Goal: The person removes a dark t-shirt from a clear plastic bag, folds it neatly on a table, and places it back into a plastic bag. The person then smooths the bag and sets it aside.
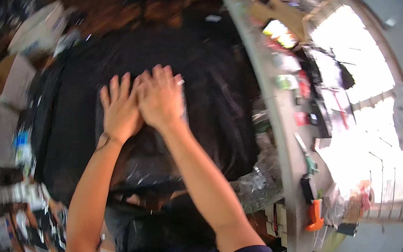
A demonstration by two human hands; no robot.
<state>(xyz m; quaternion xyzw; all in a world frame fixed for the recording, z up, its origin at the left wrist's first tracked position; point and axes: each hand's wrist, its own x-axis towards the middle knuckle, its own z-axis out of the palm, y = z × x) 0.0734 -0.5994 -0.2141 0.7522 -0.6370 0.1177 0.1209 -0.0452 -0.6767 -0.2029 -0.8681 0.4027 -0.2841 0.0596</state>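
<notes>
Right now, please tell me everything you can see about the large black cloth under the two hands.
The large black cloth looks like soft, dark fabric spread wide over a surface, with faint folds and a slightly shiny part near its lower edge. Both hands lie flat on its middle, fingers spread: the left hand and the right hand, side by side and overlapping. Motion blur hides finer detail.

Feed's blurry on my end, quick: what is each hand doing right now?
Left hand: open, flat, palm down on the black fabric, holding nothing.
Right hand: open, flat on the same fabric, side by side with the left hand, holding nothing.
</notes>
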